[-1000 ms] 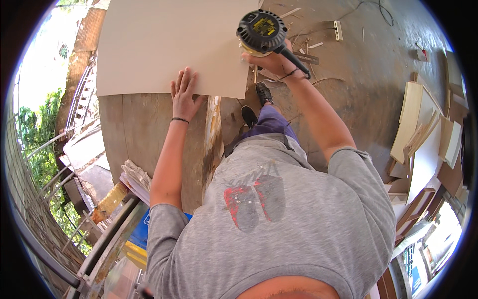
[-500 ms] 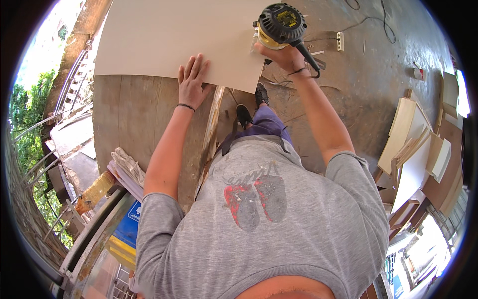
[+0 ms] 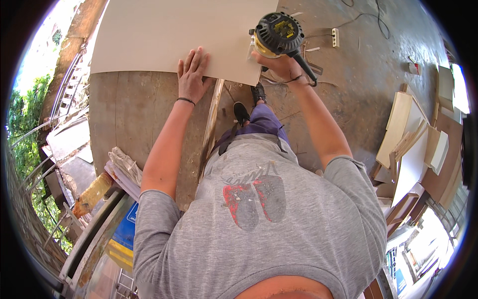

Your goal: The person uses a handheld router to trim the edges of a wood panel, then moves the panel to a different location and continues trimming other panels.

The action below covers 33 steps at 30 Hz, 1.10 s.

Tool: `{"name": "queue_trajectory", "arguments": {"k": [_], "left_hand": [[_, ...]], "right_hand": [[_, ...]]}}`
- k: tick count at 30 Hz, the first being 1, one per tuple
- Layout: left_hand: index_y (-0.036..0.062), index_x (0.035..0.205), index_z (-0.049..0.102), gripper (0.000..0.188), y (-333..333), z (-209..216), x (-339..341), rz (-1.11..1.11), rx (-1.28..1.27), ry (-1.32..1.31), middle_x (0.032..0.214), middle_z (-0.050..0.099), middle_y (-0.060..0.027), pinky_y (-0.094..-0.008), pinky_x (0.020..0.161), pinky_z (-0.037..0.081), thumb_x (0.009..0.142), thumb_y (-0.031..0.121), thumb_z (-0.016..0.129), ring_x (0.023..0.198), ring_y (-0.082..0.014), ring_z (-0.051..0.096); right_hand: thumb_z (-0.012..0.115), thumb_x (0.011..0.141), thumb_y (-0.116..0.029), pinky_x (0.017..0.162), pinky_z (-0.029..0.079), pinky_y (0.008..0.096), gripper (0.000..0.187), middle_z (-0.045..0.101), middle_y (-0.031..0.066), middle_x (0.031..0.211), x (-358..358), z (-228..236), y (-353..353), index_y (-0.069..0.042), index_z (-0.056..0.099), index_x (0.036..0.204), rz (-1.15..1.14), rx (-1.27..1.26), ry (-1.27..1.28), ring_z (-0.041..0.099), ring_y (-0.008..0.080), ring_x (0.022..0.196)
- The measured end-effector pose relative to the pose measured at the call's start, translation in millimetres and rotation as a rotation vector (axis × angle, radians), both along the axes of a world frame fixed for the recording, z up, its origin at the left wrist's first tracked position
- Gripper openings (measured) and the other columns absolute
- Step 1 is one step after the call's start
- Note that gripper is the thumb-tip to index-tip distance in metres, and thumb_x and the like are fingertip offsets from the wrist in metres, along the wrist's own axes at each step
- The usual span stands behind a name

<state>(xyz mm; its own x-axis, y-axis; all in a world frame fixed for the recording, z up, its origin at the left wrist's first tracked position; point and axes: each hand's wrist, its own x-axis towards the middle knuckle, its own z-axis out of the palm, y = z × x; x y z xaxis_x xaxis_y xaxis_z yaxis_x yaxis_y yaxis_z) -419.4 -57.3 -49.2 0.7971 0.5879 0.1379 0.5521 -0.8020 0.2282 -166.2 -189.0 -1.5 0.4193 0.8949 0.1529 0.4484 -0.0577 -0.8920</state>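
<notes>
A pale flat board point(image 3: 149, 37) lies on a wooden workbench point(image 3: 132, 109), its right edge reaching past the bench. My left hand point(image 3: 193, 78) rests flat on the board's near edge, fingers spread. With my right hand point(image 3: 280, 67) I grip a black and yellow trim router point(image 3: 280, 34) around its yellow lower body. The router stands at the board's right edge, its base partly over the board. Its black cord runs down beside my right wrist. The bit is hidden under the tool.
A power strip point(image 3: 335, 38) with a cable lies on the floor to the right. Wood panels and offcuts point(image 3: 398, 132) are stacked at far right. Crumpled cloth point(image 3: 125, 167) and a blue and yellow container point(image 3: 124, 229) sit at lower left. My feet point(image 3: 241, 112) stand beside the bench.
My right hand and the router have shifted slightly toward me along the board's right edge. My left hand stays on the board in nearly the same place. The whole view has moved a little.
</notes>
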Motion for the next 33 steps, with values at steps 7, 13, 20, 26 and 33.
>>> {"name": "queue_trajectory", "arguments": {"k": [7, 13, 20, 26, 33], "left_hand": [[0.0206, 0.141, 0.040, 0.067, 0.1, -1.2, 1.3, -0.001, 0.007, -0.005, 0.152, 0.027, -0.0018, -0.0453, 0.114, 0.011, 0.081, 0.037, 0.064, 0.141, -0.0212, 0.022], [0.0177, 0.141, 0.041, 0.065, 0.9, -4.5, 1.4, -0.009, 0.008, -0.039, 0.153, 0.026, -0.0029, -0.0454, 0.114, 0.010, 0.083, 0.038, 0.061, 0.141, -0.0215, 0.021], [0.0173, 0.142, 0.040, 0.065, 2.8, -5.3, 2.3, -0.025, 0.024, -0.045, 0.153, 0.025, -0.0034, -0.0461, 0.115, 0.009, 0.083, 0.038, 0.059, 0.142, -0.0220, 0.019], [0.0146, 0.142, 0.039, 0.071, 5.0, 6.8, 2.7, -0.023, -0.066, 0.000, 0.154, 0.023, -0.0051, -0.0481, 0.115, 0.010, 0.080, 0.039, 0.062, 0.143, -0.0232, 0.017], [0.0090, 0.137, 0.044, 0.075, -4.6, 24.0, 40.9, 0.069, -0.332, 0.020, 0.152, 0.024, -0.0136, -0.0551, 0.113, 0.012, 0.075, 0.046, 0.065, 0.143, -0.0270, 0.016]], "right_hand": [[0.085, 0.063, -0.024, 0.076, 0.053, 0.0274, 0.042, 0.070, 0.0043, 0.091, -29.1, -4.4, -22.6, -0.005, 0.069, 0.096, -0.017, 0.047, -0.035, 0.065, 0.0111, 0.082], [0.084, 0.060, -0.020, 0.077, 0.052, 0.0280, 0.045, 0.070, 0.0054, 0.093, -54.2, 3.8, -43.4, -0.004, 0.067, 0.099, -0.020, 0.077, -0.053, 0.064, 0.0099, 0.085], [0.087, 0.050, -0.020, 0.087, 0.050, 0.0309, 0.081, 0.067, 0.0108, 0.103, -71.3, -14.9, -57.8, -0.004, 0.052, 0.121, -0.026, 0.010, 0.025, 0.065, 0.0192, 0.096], [0.082, 0.058, -0.020, 0.085, 0.050, 0.0325, 0.070, 0.065, 0.0138, 0.102, -88.5, -28.9, -77.0, -0.001, 0.052, 0.119, -0.023, 0.010, 0.142, 0.065, 0.0265, 0.095], [0.083, 0.062, -0.024, 0.081, 0.052, 0.0289, 0.061, 0.067, 0.0092, 0.099, -80.5, -34.3, -132.8, -0.002, 0.057, 0.113, -0.112, 0.067, 0.021, 0.066, 0.0183, 0.090]]}}
